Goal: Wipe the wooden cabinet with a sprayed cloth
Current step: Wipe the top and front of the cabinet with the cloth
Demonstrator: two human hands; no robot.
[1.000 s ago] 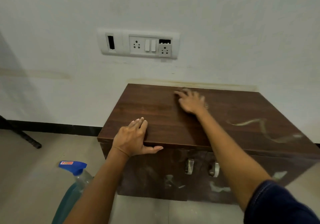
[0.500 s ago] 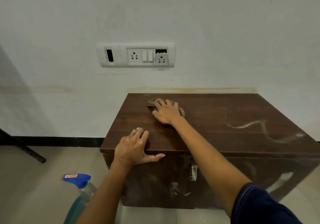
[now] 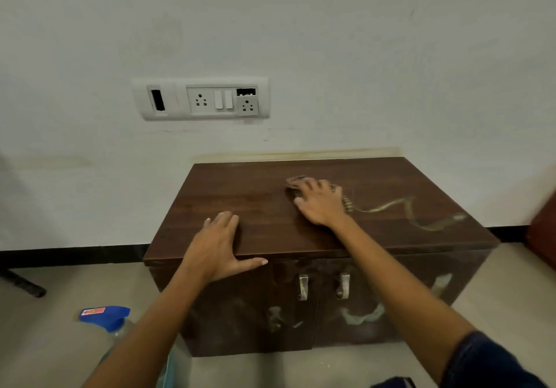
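**Cloth pressed flat on cabinet top**

The wooden cabinet [image 3: 240, 207] stands against the wall [image 3: 361, 57]. A spray bottle [image 3: 105, 317] sits on the floor [image 3: 45, 342] at its 8 o'clock. The left grip [image 3: 218, 249] lies flat and empty on the top's 7 o'clock edge. The right grip [image 3: 320, 202], fingers spread, presses the cloth [image 3: 296, 181] near the top's centre.

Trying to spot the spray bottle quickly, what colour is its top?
Blue, with a red-orange label; the spray bottle shows in the head view, lower left.
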